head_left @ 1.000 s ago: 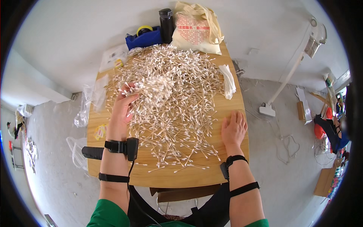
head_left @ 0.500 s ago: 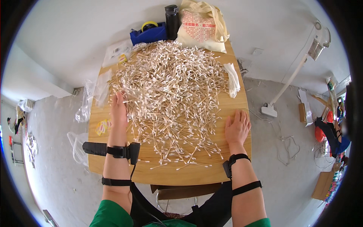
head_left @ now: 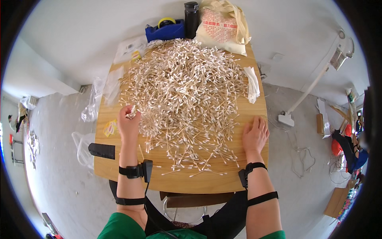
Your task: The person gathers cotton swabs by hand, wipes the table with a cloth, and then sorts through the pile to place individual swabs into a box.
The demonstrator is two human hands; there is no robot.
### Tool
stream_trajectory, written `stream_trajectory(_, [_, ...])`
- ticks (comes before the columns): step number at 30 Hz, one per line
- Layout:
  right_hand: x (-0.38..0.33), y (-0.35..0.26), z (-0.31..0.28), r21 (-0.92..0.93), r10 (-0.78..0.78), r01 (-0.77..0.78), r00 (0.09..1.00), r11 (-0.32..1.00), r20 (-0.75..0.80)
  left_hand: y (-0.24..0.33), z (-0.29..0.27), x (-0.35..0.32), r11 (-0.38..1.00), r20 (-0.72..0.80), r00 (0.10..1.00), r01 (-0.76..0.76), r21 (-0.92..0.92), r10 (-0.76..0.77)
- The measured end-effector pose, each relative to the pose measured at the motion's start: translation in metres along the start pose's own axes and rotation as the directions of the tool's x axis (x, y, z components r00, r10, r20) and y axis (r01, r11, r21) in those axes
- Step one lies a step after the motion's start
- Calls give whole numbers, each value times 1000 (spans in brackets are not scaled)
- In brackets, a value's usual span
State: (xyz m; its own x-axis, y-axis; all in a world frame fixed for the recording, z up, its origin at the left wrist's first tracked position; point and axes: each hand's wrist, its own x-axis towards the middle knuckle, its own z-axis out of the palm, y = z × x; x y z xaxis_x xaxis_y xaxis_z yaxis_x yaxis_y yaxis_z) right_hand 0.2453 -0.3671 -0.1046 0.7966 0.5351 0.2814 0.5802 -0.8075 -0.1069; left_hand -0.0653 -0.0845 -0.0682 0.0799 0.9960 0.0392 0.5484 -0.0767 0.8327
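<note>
A wide heap of cotton swabs (head_left: 183, 91) with wooden sticks and white tips covers most of the wooden table (head_left: 187, 183). My left hand (head_left: 128, 121) is at the heap's left edge, its fingers closed around a small bunch of swabs (head_left: 131, 112). My right hand (head_left: 255, 133) lies flat on the table at the heap's right edge, fingers spread, holding nothing. Both wrists carry black straps.
At the table's far edge stand a blue tape dispenser (head_left: 164, 30), a black bottle (head_left: 191, 18) and a cream cloth bag (head_left: 223, 26). Clear plastic bags (head_left: 95, 99) hang at the left edge, a white bundle (head_left: 252, 83) lies right. A black device (head_left: 101, 150) sits front left.
My left hand came down from the heap's upper middle to its left edge and closed on a few swabs. The right hand stayed in place.
</note>
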Motion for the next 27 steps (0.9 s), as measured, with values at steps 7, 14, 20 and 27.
stream_trajectory(7, [2, 0, 1, -14, 5, -5, 1000, 1000, 14, -15, -13, -21, 750, -36, 887, -366, 551, 460])
stream_trajectory(14, [1, -2, -1, -19, 15, -14, 1000, 1000, 25, 41, 45, -42, 861, 412, 850, -449, 238, 329])
stream_trajectory(20, [1, -1, 0, -9, 13, -13, 1000, 1000, 18, 67, 78, -85, 722, 541, 637, -688, 77, 549])
stream_trajectory(27, [1, -3, 0, 6, 21, -21, 999, 1000, 33, 68, 63, -124, 478, 718, 323, -878, -16, 616])
